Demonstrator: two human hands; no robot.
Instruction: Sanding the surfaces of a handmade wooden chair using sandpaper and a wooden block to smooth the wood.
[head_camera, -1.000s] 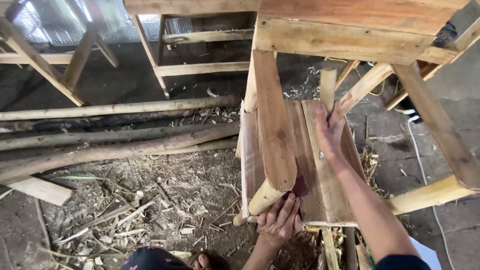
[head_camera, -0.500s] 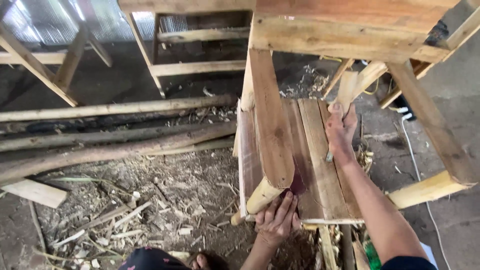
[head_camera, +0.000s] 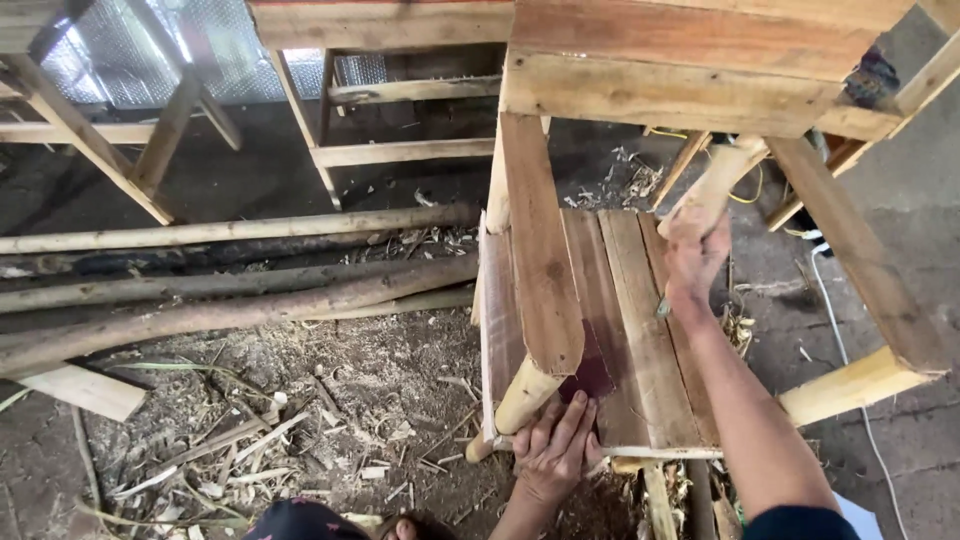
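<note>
- Pale, peeled wood makes up the round stick (head_camera: 712, 185) that the right hand (head_camera: 694, 258) grips; its long axis runs on a slant, the lower end buried in the fist and the free end pointing up and to the right, toward the underside of the wooden frame (head_camera: 660, 90).
- That stick sits over the far right corner of the slatted panel (head_camera: 640, 340), just below the frame's thick top beam.
- Fingers of the right hand are curled shut around the stick's lower end; the arm reaches in from the lower right of the view, across the panel's right slats.
- Flat and spread, the left hand (head_camera: 556, 450) presses on the near edge of the slatted panel, fingers fanned wide and holding nothing, the fingertips pointing away from the person.
- Just beside the left hand, a second round peg (head_camera: 524, 394) slants from lower left to upper right, its upper end meeting the broad plank leg (head_camera: 540, 250) that stands up from the panel to the frame.
- The panel's boards run lengthwise away from the person, brown and reddish.
- Long rough poles (head_camera: 230, 290) lie side by side on the dirt floor to the left, running roughly left to right, with wood shavings (head_camera: 300, 430) scattered near them.
</note>
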